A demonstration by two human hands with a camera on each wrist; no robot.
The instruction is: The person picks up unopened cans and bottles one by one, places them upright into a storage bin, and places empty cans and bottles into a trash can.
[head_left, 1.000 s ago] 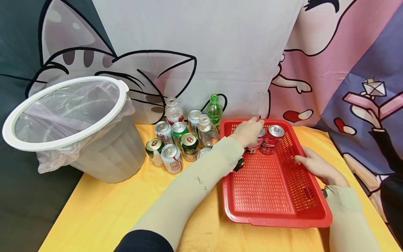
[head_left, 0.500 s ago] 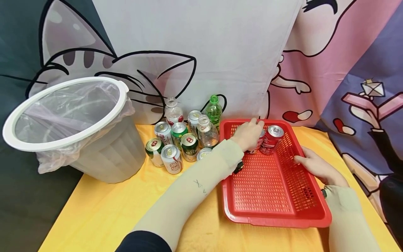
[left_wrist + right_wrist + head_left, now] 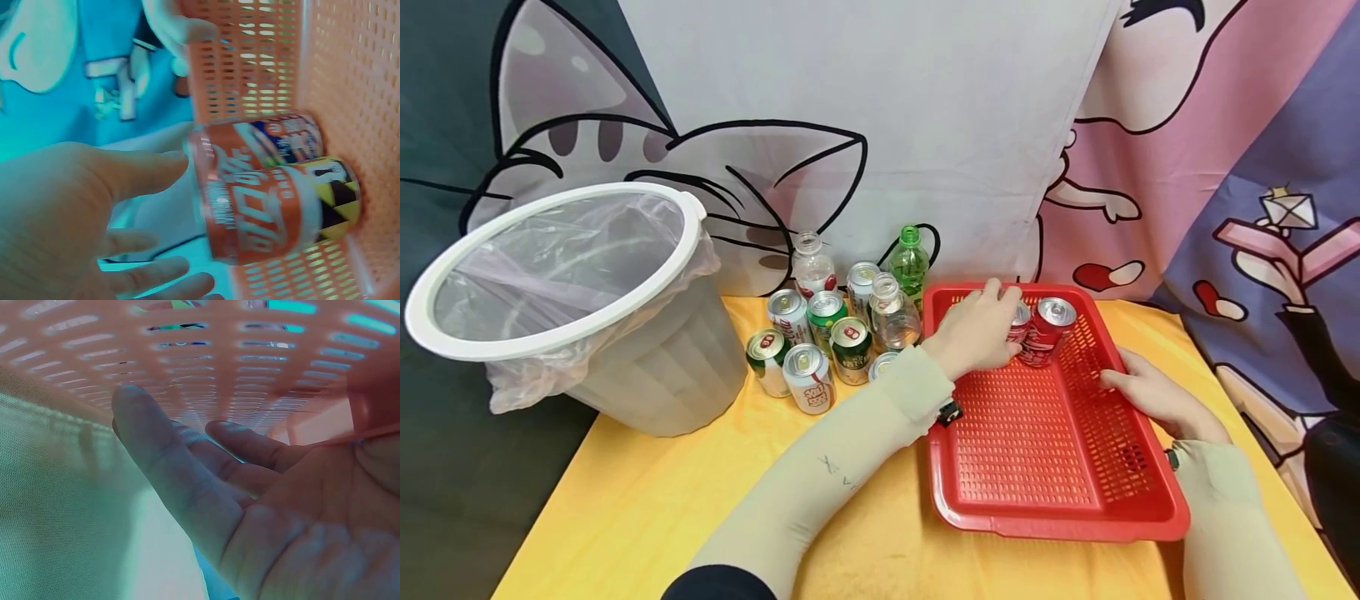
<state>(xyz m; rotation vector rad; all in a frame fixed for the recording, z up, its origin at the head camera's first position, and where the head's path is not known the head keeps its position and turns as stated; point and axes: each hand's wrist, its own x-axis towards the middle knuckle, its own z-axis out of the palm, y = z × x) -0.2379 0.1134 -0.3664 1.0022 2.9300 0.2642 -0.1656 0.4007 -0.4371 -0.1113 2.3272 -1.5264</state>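
Two red soda cans stand side by side at the far end of a red plastic basket (image 3: 1030, 454). The right-hand can (image 3: 1049, 332) is fully in sight in the head view; my left hand partly hides the other can (image 3: 1019, 320). In the left wrist view, my left hand (image 3: 69, 212) has its fingers spread, with a gap between the thumb and the nearer can (image 3: 269, 215). My right hand (image 3: 1165, 396) grips the basket's right rim, thumb over the inside. Its fingers (image 3: 175, 469) lie under the perforated wall in the right wrist view.
Left of the basket stand several empty cans, such as a white can (image 3: 809, 379), with clear bottles (image 3: 895, 315) and a green bottle (image 3: 910, 262). A grey bin (image 3: 662, 358) with a plastic liner stands at far left. Yellow cloth (image 3: 685, 500) covers the table.
My left hand has let go of the left red can and drawn back toward the left, showing more of it. The right hand and the basket stay in place.
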